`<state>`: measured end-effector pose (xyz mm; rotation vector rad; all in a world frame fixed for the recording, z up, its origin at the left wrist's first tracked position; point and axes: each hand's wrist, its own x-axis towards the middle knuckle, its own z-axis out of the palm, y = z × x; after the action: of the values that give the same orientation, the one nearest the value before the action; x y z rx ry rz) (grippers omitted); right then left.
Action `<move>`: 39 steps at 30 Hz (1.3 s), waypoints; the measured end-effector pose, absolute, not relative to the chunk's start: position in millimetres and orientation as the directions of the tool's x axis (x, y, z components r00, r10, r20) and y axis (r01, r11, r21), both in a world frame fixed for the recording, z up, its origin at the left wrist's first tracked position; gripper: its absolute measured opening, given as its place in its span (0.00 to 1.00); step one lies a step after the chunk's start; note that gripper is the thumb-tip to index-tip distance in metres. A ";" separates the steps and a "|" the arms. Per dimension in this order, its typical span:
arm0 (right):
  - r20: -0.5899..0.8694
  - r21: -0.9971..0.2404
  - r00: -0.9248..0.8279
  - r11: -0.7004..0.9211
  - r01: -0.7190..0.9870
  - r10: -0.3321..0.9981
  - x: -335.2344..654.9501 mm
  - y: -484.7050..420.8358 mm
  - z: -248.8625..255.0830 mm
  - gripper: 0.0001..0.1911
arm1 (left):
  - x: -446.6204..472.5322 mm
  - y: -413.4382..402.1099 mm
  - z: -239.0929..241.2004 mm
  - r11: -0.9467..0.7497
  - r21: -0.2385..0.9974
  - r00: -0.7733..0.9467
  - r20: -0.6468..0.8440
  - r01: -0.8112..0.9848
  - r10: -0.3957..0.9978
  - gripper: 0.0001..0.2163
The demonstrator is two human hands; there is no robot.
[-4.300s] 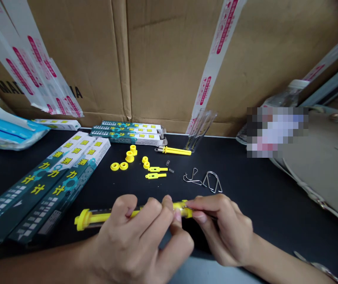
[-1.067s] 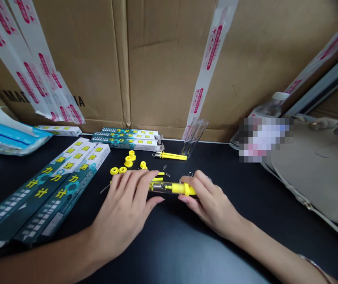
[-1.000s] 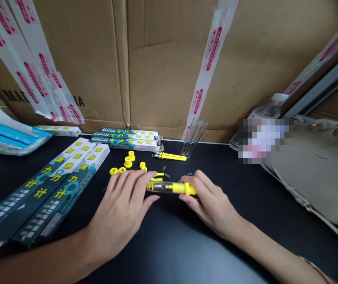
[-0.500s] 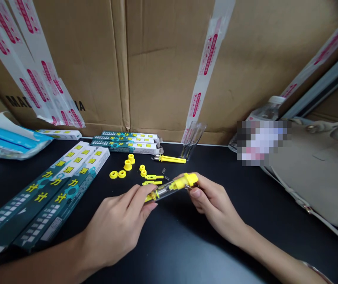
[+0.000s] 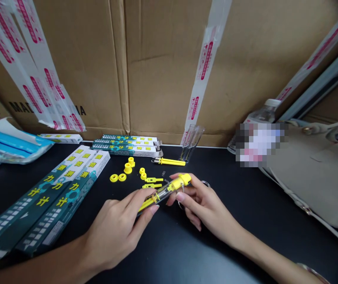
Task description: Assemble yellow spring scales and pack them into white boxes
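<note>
Between my hands, tilted up to the right, is a tubular spring scale (image 5: 163,192) with a clear barrel, yellow inner parts and a yellow cap (image 5: 182,181). My left hand (image 5: 118,225) is closed round the barrel's lower end. At the cap end, my right hand (image 5: 201,201) has its index finger behind the cap and its thumb by a thin metal wire. A metal ring (image 5: 206,184) shows behind the right fingers. Just beyond the hands lie flat yellow pieces (image 5: 154,180), small springs (image 5: 163,173), yellow collars (image 5: 127,168) and yellow rings (image 5: 114,178).
Long printed boxes (image 5: 65,189) lie on the left, more boxes (image 5: 127,145) behind. A yellow rod assembly (image 5: 171,161) lies near clear tubes (image 5: 191,142) by the cardboard (image 5: 157,79). A blue packet (image 5: 12,144) is far left; a bottle (image 5: 267,112) and beige bag (image 5: 313,173) stand right.
The spring scale now slants more steeply, its cap end slightly further left. My right fingers have shifted and spread along the cap, and a metal ring has come into sight.
</note>
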<state>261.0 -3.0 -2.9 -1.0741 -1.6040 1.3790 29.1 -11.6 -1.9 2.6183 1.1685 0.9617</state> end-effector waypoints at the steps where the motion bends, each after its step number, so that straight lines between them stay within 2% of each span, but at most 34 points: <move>1: 0.001 -0.995 -0.377 0.039 0.094 0.926 260.5 -2.9 -4.1 0.21 | 29.1 -11.7 -2.1 -0.697 0.353 0.497 0.509 0.624 0.703 0.10; 5: -0.018 -0.999 -0.391 -0.029 -0.024 0.920 257.1 -3.9 -6.2 0.21 | 29.6 -12.1 -1.2 -0.709 0.391 0.475 0.544 0.587 0.692 0.11; 12: 0.061 -0.978 -0.301 -0.004 -0.209 0.952 253.1 0.0 -3.9 0.20 | 29.7 -15.1 -0.9 -0.766 0.343 0.559 0.532 0.545 0.636 0.23; 15: 0.081 -0.956 -0.246 0.006 -0.292 0.966 254.9 2.5 -3.1 0.19 | 30.3 -14.0 -1.0 -0.744 0.397 0.559 0.492 0.538 0.667 0.20; 19: 0.051 -0.934 -0.184 -0.019 -0.357 0.982 257.5 2.4 -0.1 0.16 | 31.6 -12.6 1.2 -0.686 0.406 0.522 0.449 0.604 0.726 0.11; 22: 0.063 -0.942 -0.151 0.009 -0.336 0.986 259.9 2.7 3.3 0.15 | 33.1 -10.9 2.7 -0.607 0.450 0.484 0.367 0.655 0.794 0.08; 27: 0.144 -0.982 -0.059 0.136 -0.128 0.988 270.2 10.4 4.6 0.17 | 35.1 -7.2 3.5 -0.426 0.521 0.361 0.227 0.740 0.905 0.09; 30: 0.185 -0.981 0.014 0.186 -0.060 0.983 278.3 16.5 1.9 0.17 | 34.8 -6.5 4.4 -0.397 0.524 0.356 0.183 0.754 0.916 0.08; 35: 0.247 -0.962 0.092 0.256 -0.096 0.964 287.6 21.9 1.4 0.15 | 32.6 -6.4 1.5 -0.458 0.517 0.402 0.225 0.723 0.888 0.08; 39: 0.181 -0.963 0.108 0.198 -0.184 0.978 289.2 24.4 4.4 0.16 | 30.6 -4.0 -5.8 -0.557 0.483 0.421 0.367 0.676 0.829 0.10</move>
<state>289.2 24.4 4.4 -0.9700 -1.0868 1.0904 30.6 -4.0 -5.8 2.4168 1.3118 0.8470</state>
